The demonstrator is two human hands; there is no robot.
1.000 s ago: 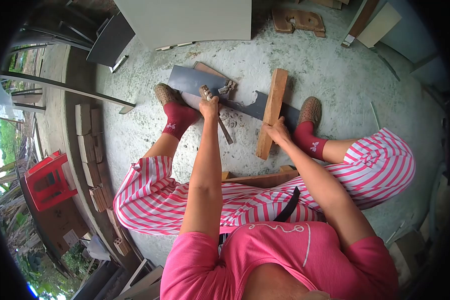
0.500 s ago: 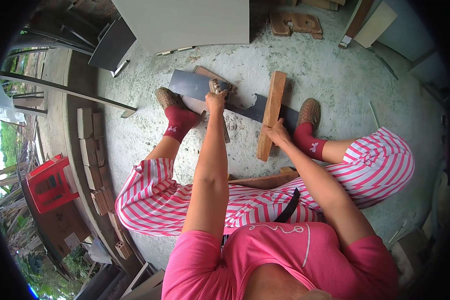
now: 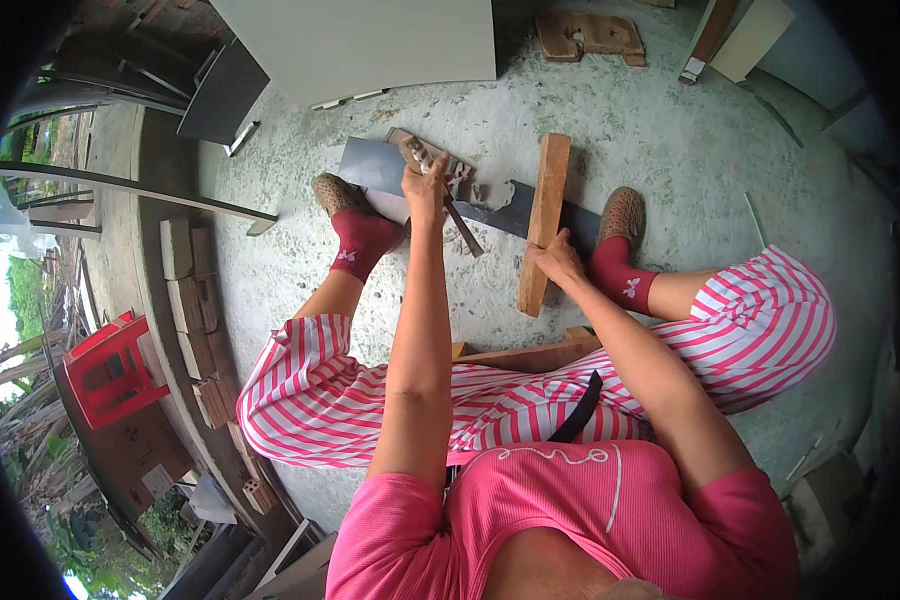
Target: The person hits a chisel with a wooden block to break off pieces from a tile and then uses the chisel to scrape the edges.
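My left hand (image 3: 426, 190) is closed around a tool (image 3: 468, 236) with a pale, worn handle sticking up above the fist and a narrow dark bar angling down to the right. The exact kind of tool is unclear. Beneath it lies a dark grey board (image 3: 375, 166) that stretches between my two feet, with a jagged notch along its upper edge. My right hand (image 3: 558, 258) grips the lower part of a squared wooden beam (image 3: 547, 190), thumb on its left side. The beam lies crosswise over the board, near my right foot.
A large pale panel (image 3: 370, 45) stands ahead. A cut-out wooden piece (image 3: 590, 38) lies beyond the beam. To the left are a row of bricks (image 3: 182, 305) along a ledge and a red plastic stool (image 3: 110, 370). A curved wooden piece (image 3: 530, 358) is close to my lap.
My left hand has shifted slightly up and left, and the tool has tilted, its lower end swinging up and right. My right hand and the beam have barely moved.
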